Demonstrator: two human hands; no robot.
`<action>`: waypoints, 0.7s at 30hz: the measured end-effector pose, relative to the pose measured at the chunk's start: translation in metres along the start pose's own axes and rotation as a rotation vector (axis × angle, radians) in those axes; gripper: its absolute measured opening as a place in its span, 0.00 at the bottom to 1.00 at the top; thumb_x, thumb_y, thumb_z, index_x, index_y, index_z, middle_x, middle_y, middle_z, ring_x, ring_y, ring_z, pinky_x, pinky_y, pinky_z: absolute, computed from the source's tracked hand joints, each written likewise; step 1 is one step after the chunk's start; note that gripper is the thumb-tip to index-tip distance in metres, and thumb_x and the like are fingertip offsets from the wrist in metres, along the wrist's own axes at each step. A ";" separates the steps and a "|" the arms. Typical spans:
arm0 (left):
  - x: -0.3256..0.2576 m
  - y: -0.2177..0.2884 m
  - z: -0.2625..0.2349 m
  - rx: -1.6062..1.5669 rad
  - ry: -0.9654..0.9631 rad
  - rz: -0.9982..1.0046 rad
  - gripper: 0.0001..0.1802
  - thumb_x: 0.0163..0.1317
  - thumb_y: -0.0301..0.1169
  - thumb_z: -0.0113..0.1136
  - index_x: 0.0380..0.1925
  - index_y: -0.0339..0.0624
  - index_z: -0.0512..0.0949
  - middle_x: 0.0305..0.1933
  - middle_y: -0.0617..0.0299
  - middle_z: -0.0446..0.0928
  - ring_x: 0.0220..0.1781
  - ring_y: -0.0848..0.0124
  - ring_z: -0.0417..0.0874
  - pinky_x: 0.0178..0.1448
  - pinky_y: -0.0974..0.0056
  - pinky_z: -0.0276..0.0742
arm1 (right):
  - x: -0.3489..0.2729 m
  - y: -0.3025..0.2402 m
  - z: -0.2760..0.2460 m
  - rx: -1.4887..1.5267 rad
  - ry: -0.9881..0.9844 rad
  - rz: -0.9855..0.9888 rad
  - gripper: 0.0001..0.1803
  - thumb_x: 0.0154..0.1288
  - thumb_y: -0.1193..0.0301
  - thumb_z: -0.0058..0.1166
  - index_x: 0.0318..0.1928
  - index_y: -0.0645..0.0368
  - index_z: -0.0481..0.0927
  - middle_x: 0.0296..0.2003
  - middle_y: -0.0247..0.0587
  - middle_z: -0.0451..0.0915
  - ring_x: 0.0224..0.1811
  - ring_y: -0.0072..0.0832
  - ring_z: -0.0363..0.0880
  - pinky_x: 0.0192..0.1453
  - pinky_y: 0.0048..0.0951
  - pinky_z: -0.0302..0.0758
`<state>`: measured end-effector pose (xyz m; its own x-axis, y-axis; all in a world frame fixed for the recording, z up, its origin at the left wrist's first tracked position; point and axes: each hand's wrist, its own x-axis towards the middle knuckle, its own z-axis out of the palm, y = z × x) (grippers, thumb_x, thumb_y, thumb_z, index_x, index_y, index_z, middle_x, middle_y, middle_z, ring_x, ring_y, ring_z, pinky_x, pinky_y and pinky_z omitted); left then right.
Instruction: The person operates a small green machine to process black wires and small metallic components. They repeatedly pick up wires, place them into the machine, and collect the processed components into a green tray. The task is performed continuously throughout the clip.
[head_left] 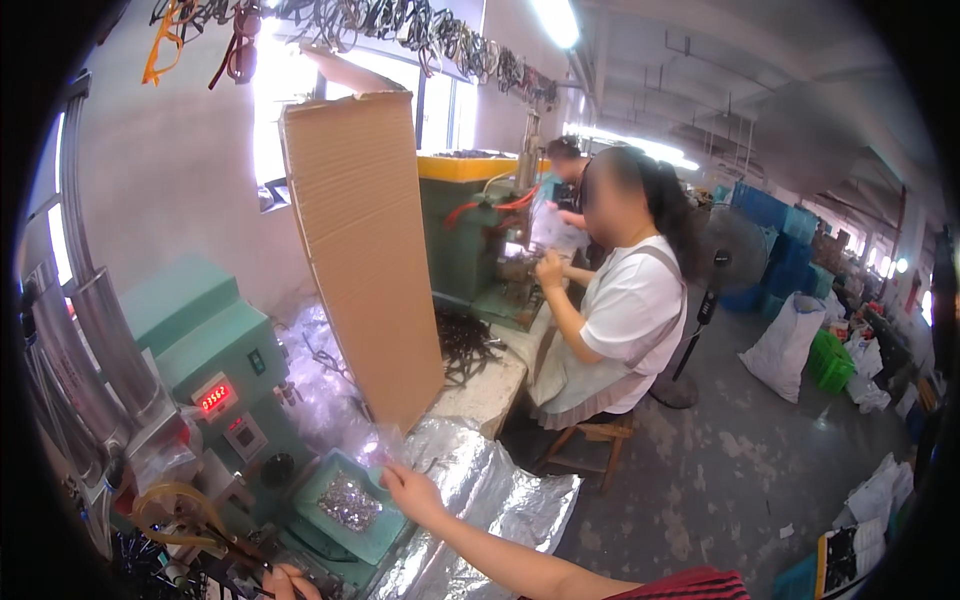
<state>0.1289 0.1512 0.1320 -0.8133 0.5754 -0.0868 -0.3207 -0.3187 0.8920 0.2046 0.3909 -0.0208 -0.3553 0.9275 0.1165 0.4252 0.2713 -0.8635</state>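
My right hand point(412, 494) reaches across to the right rim of a teal tray point(385, 540), its fingers bunched together; anything between them is too small to make out. Small shiny metallic pieces point(347, 503) lie heaped in that tray. Low in the view, my left hand point(288, 582) is partly cut off by the lower edge. Its fingers close around a dark thin piece point(266, 568) beside the work area of a green bench machine point(225, 340). That machine has a red lit counter point(214, 397) and a curved yellowish tube point(165, 490).
Silver foil sheeting point(490, 490) covers the bench at right. A tall cardboard panel point(365, 250) stands between my machine and a co-worker point(630, 290) seated at another green machine point(455, 230). Dark eyeglass parts point(465, 345) lie behind the panel. Glasses frames point(430, 35) hang overhead.
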 end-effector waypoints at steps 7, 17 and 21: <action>0.007 -0.023 -0.032 0.071 0.026 0.225 0.11 0.69 0.33 0.46 0.29 0.42 0.72 0.14 0.71 0.60 0.17 0.81 0.59 0.23 0.74 0.54 | -0.002 -0.014 0.009 0.003 -0.002 -0.021 0.21 0.68 0.54 0.43 0.52 0.49 0.78 0.38 0.40 0.84 0.43 0.42 0.81 0.48 0.37 0.75; 0.000 -0.006 -0.019 0.007 0.003 -0.028 0.13 0.70 0.34 0.46 0.32 0.38 0.74 0.16 0.65 0.68 0.18 0.79 0.64 0.23 0.74 0.57 | 0.004 0.006 0.002 0.061 0.043 -0.120 0.18 0.69 0.61 0.45 0.47 0.59 0.80 0.34 0.44 0.84 0.37 0.37 0.82 0.45 0.33 0.74; 0.001 -0.008 -0.019 0.009 -0.002 -0.037 0.13 0.71 0.34 0.46 0.32 0.38 0.74 0.16 0.65 0.69 0.19 0.79 0.65 0.26 0.75 0.58 | 0.001 -0.006 -0.001 0.153 0.000 -0.093 0.17 0.69 0.62 0.45 0.47 0.61 0.80 0.34 0.42 0.83 0.37 0.33 0.81 0.44 0.30 0.73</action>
<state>0.1218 0.1399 0.1164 -0.8001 0.5879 -0.1192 -0.3460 -0.2900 0.8923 0.2021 0.3905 -0.0147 -0.3872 0.9001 0.1996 0.2583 0.3138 -0.9137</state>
